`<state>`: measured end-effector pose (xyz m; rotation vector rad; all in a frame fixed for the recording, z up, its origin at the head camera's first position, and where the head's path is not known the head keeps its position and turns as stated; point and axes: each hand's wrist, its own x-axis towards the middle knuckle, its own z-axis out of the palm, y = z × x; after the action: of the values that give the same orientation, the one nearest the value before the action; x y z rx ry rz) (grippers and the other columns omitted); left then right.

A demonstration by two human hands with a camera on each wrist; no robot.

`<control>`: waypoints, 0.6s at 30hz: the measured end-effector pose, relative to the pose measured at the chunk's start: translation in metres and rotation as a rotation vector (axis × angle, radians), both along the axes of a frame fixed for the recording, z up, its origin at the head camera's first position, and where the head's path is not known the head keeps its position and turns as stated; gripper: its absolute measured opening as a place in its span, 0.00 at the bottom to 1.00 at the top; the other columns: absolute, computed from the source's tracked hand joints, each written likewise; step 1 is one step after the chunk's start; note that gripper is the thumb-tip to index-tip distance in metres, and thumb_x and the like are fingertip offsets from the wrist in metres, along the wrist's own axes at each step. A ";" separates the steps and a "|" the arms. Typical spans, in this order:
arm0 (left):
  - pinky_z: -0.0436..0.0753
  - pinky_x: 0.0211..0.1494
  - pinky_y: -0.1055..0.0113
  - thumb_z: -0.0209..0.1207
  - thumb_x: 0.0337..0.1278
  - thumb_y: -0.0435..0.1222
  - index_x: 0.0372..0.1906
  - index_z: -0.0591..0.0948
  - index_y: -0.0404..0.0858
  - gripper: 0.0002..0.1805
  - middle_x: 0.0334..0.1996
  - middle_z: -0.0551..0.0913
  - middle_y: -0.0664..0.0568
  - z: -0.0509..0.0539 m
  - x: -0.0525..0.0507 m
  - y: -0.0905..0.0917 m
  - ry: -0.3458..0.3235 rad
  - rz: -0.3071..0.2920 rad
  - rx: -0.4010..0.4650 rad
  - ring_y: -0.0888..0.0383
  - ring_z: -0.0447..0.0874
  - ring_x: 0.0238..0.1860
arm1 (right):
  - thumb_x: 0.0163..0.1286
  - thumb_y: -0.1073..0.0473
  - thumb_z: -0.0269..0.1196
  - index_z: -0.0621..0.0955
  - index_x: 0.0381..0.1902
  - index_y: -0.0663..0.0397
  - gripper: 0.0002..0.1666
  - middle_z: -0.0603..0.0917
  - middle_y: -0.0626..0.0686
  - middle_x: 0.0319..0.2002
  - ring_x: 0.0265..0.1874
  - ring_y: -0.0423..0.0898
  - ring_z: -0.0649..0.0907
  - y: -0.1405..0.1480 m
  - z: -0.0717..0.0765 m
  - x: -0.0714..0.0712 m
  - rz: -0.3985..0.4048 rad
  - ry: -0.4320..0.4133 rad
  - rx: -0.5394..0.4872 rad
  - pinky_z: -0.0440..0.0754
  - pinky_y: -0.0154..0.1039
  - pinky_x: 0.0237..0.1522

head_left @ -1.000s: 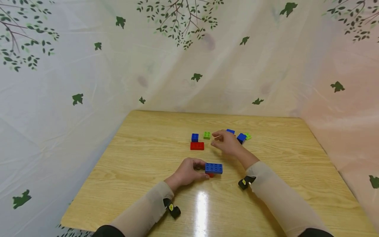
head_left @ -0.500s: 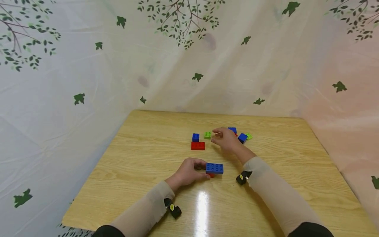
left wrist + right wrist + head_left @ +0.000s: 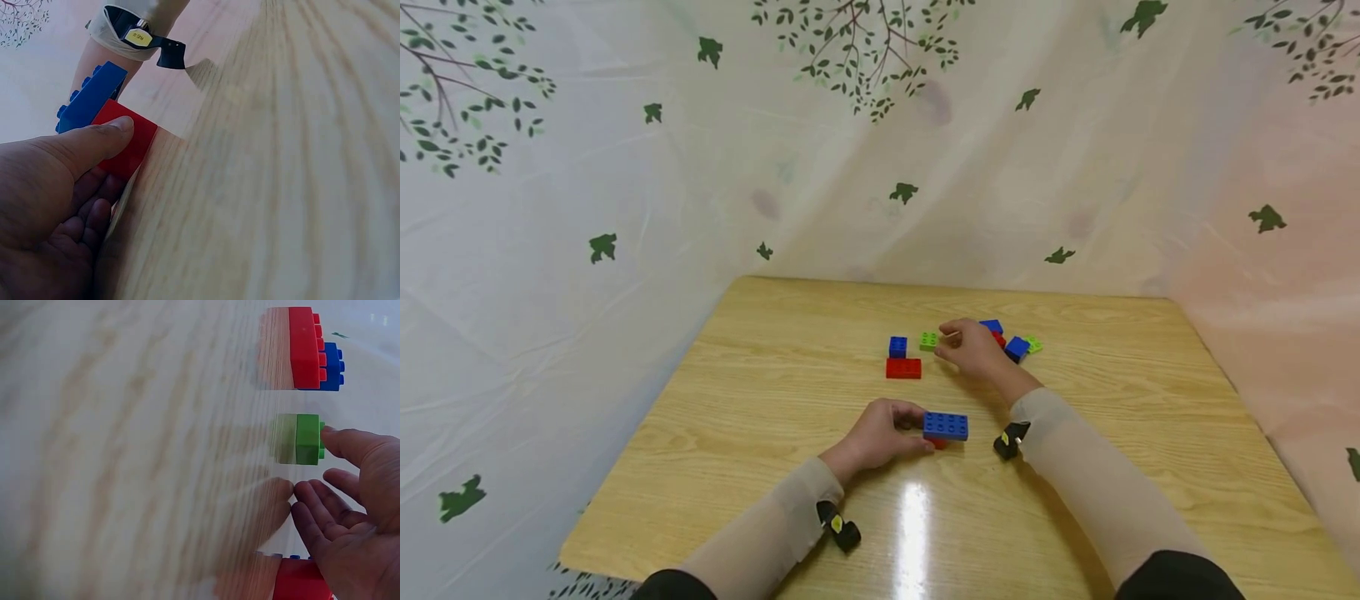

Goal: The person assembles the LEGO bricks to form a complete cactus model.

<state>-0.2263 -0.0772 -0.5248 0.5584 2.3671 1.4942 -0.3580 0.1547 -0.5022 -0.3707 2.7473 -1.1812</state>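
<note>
My left hand [image 3: 880, 435] grips a red brick [image 3: 134, 142] near the table's front. A blue eight-stud brick [image 3: 945, 426] sits on top of it and sticks out beyond. In the left wrist view my thumb presses the red brick's side. Farther back, my right hand [image 3: 973, 348] hovers beside a small green brick [image 3: 928, 342] with nothing in its grasp. In the right wrist view the thumb tip reaches the green brick [image 3: 307, 439]; whether they touch, I cannot tell. The other fingers are loosely bent.
Left of the green brick lie a red brick [image 3: 903, 368] and a small blue brick [image 3: 898, 347]. Behind and right of my right hand are blue bricks [image 3: 1017, 349], part of a red one [image 3: 999, 339] and another green one [image 3: 1033, 344]. Wooden table [image 3: 775, 367]; leaf-print curtain behind.
My right hand has shifted slightly away from me toward the small green brick, its forearm swinging left. The left hand keeps the joined bricks in the same place.
</note>
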 end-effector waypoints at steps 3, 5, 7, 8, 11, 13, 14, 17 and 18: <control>0.85 0.53 0.68 0.81 0.50 0.38 0.50 0.90 0.45 0.20 0.42 0.90 0.64 -0.001 0.000 0.000 0.001 -0.004 0.008 0.65 0.87 0.45 | 0.73 0.54 0.71 0.77 0.70 0.59 0.32 0.82 0.60 0.64 0.63 0.57 0.81 -0.002 0.001 -0.001 0.004 0.004 0.020 0.81 0.55 0.63; 0.85 0.52 0.68 0.81 0.50 0.38 0.50 0.90 0.45 0.20 0.42 0.90 0.63 -0.001 0.000 0.000 0.002 -0.006 0.014 0.65 0.88 0.44 | 0.72 0.55 0.71 0.77 0.70 0.59 0.32 0.82 0.60 0.63 0.62 0.57 0.81 -0.003 0.002 -0.001 0.004 0.007 0.034 0.80 0.55 0.64; 0.85 0.52 0.68 0.81 0.50 0.38 0.50 0.90 0.45 0.20 0.42 0.90 0.62 -0.002 0.001 0.000 0.003 -0.004 0.017 0.64 0.88 0.44 | 0.72 0.55 0.71 0.77 0.69 0.59 0.32 0.82 0.60 0.62 0.62 0.57 0.81 -0.004 0.003 -0.002 0.004 0.006 0.044 0.80 0.55 0.65; 0.85 0.52 0.68 0.81 0.50 0.38 0.50 0.90 0.45 0.20 0.42 0.90 0.62 -0.001 0.001 0.000 0.003 -0.005 0.018 0.64 0.88 0.44 | 0.72 0.55 0.71 0.78 0.69 0.59 0.31 0.83 0.59 0.61 0.61 0.56 0.81 -0.004 0.003 -0.003 0.001 0.001 0.044 0.79 0.55 0.65; 0.85 0.51 0.68 0.81 0.50 0.38 0.50 0.90 0.45 0.20 0.41 0.90 0.62 -0.001 0.001 0.000 0.003 -0.004 0.024 0.64 0.88 0.44 | 0.72 0.56 0.72 0.78 0.68 0.59 0.31 0.83 0.58 0.60 0.60 0.55 0.81 -0.006 0.002 -0.004 -0.006 -0.012 0.035 0.79 0.54 0.66; 0.86 0.51 0.68 0.81 0.50 0.38 0.50 0.90 0.45 0.20 0.41 0.90 0.63 -0.001 0.002 0.000 0.004 -0.005 0.028 0.64 0.88 0.44 | 0.71 0.57 0.73 0.79 0.67 0.58 0.30 0.83 0.57 0.59 0.59 0.55 0.81 -0.006 0.001 -0.005 -0.012 -0.020 0.030 0.79 0.53 0.65; 0.86 0.51 0.68 0.81 0.50 0.38 0.50 0.90 0.46 0.19 0.41 0.90 0.63 -0.001 0.002 -0.001 0.004 -0.004 0.026 0.64 0.88 0.44 | 0.70 0.57 0.73 0.80 0.67 0.58 0.30 0.83 0.56 0.58 0.58 0.54 0.81 -0.006 0.001 -0.006 -0.014 -0.020 0.030 0.80 0.53 0.65; 0.85 0.52 0.68 0.81 0.50 0.39 0.49 0.90 0.47 0.19 0.41 0.90 0.64 -0.001 0.002 -0.001 0.002 0.000 0.021 0.65 0.88 0.44 | 0.69 0.57 0.74 0.81 0.65 0.57 0.29 0.84 0.56 0.57 0.57 0.54 0.81 -0.007 -0.001 -0.008 -0.014 -0.020 0.031 0.80 0.52 0.64; 0.85 0.52 0.68 0.81 0.50 0.39 0.49 0.90 0.47 0.19 0.41 0.90 0.64 -0.001 0.003 -0.001 0.002 0.001 0.018 0.65 0.88 0.44 | 0.69 0.58 0.74 0.81 0.65 0.57 0.29 0.84 0.56 0.57 0.57 0.54 0.81 -0.007 -0.001 -0.008 -0.012 -0.019 0.032 0.80 0.52 0.64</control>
<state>-0.2238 -0.0786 -0.5261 0.5634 2.3584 1.5177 -0.3662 0.1472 -0.5034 -0.3384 2.7526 -1.1358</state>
